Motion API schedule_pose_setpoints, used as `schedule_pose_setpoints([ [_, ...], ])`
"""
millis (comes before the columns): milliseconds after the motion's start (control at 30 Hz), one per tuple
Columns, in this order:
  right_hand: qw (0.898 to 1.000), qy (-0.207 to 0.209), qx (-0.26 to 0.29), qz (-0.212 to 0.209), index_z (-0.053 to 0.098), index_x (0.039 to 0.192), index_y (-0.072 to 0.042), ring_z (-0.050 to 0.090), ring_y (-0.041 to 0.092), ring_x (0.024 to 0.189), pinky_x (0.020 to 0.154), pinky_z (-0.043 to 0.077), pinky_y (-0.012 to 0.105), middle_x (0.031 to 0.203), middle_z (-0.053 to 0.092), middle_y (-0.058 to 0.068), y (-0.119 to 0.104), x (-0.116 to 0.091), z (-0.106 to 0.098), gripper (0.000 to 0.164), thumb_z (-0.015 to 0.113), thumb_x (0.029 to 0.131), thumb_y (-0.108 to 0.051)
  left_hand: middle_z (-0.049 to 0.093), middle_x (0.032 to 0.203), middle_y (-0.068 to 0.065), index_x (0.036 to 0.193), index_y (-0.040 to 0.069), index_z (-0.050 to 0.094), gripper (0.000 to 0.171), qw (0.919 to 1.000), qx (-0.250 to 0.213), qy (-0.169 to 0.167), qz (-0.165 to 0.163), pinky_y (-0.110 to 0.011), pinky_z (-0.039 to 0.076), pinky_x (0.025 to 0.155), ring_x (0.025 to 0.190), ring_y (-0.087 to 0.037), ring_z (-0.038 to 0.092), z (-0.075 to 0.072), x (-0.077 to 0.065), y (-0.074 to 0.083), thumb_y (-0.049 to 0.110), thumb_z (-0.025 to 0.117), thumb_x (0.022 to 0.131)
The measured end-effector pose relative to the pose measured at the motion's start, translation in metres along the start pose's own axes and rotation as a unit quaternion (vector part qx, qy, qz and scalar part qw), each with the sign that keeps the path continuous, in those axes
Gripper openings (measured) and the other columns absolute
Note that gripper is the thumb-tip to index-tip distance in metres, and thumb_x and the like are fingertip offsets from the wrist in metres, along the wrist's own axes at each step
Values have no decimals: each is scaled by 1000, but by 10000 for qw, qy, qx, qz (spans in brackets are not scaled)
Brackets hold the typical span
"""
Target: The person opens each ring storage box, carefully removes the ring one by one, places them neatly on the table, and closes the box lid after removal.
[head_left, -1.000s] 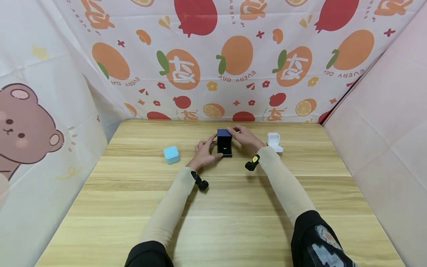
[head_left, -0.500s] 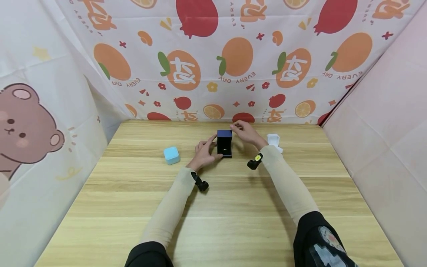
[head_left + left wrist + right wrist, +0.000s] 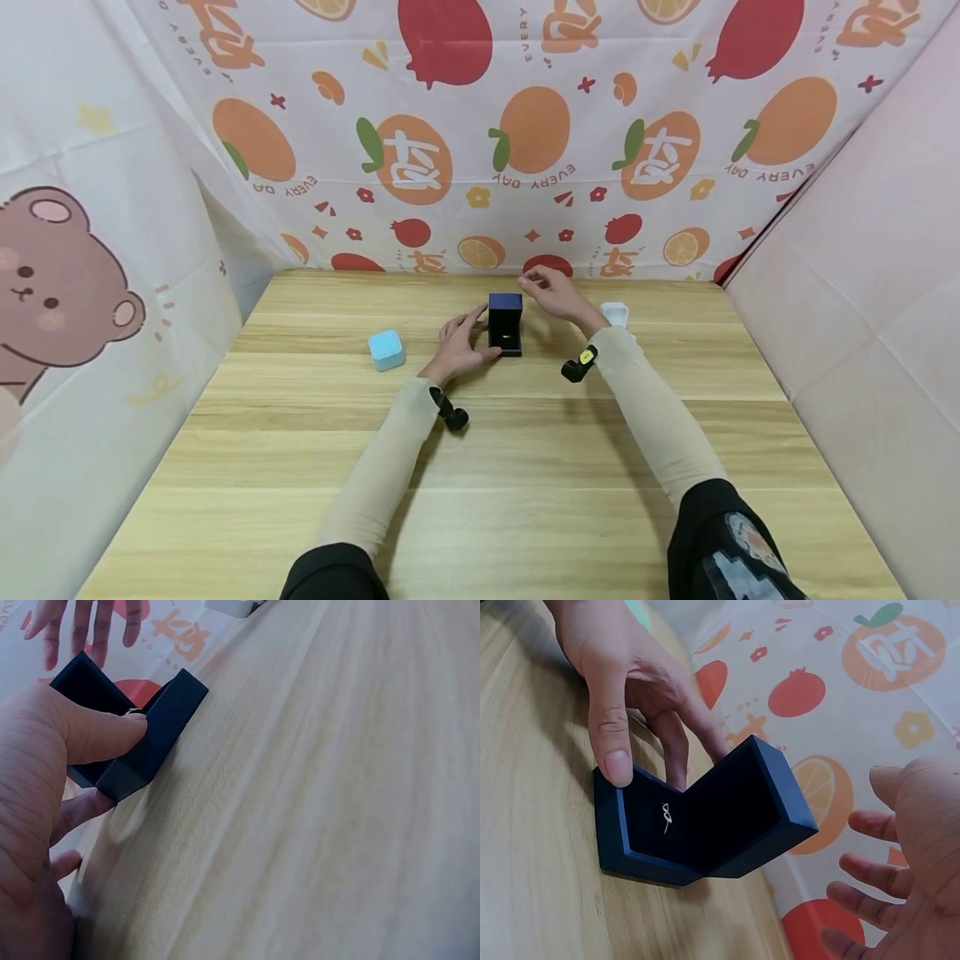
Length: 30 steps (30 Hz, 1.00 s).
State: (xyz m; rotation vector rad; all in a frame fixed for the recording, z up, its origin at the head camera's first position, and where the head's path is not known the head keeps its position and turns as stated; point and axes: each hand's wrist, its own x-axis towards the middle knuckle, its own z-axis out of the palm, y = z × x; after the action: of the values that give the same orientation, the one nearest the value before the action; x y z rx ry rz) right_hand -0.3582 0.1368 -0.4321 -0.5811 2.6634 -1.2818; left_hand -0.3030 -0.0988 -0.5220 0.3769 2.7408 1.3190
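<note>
A dark blue ring box [image 3: 505, 323] stands open on the wooden table [image 3: 480, 467], lid upright. A small ring [image 3: 667, 817] sits in its dark lining. My left hand [image 3: 467, 335] holds the base, thumb [image 3: 90, 735] on the near corner and fingers behind the left side. My right hand [image 3: 546, 292] hovers just right of the lid with its fingers spread and relaxed, touching nothing. The right wrist view shows the box [image 3: 705, 817] between the left hand [image 3: 622, 667] and the open right palm [image 3: 907, 855].
A light blue closed box [image 3: 386, 348] sits left of my left hand. A white box [image 3: 615, 313] lies behind my right wrist, partly hidden. Printed cloth walls [image 3: 480, 150] close in the table at the back and on both sides.
My right hand has come off the lid and drifted back and to the right. The blue box stays open and my left hand keeps its hold.
</note>
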Motion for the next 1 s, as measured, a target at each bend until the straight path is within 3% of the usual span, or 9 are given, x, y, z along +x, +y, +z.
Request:
schedule_pose_setpoints([
  [333, 9998, -93, 169, -96, 61, 131, -10, 59, 33, 126, 104, 50, 51, 133, 65, 13, -3, -6, -3, 40, 52, 106, -39, 60, 148, -10, 162, 30, 23, 91, 9998, 124, 5, 145, -53, -4, 128, 157, -30, 17, -2, 0, 1, 34, 77, 89],
  [500, 9999, -99, 84, -106, 64, 129, -14, 58, 31, 126, 101, 52, 50, 133, 65, 10, -4, -11, -2, 35, 55, 104, -38, 60, 148, -11, 162, 33, 23, 92, 9999, 73, -12, 135, -55, -5, 128, 157, -31, 17, -2, -1, 3, 34, 78, 88],
  [800, 9987, -135, -74, -488, 66, 126, -11, 53, 36, 133, 107, 47, 56, 148, 55, 12, -6, -18, -3, 33, 62, 101, -32, 60, 148, -10, 162, 36, 20, 93, 9998, 98, 14, 153, -54, -6, 128, 157, -33, 16, 0, 0, 0, 35, 77, 89],
  [1000, 9976, -190, -78, -666, 71, 120, -8, 52, 35, 134, 111, 41, 60, 144, 57, 15, -4, -23, -1, 28, 66, 99, -27, 59, 148, -11, 162, 37, 20, 93, 9999, 100, -20, 128, -54, -5, 128, 157, -31, 16, 0, -1, 0, 36, 77, 89],
])
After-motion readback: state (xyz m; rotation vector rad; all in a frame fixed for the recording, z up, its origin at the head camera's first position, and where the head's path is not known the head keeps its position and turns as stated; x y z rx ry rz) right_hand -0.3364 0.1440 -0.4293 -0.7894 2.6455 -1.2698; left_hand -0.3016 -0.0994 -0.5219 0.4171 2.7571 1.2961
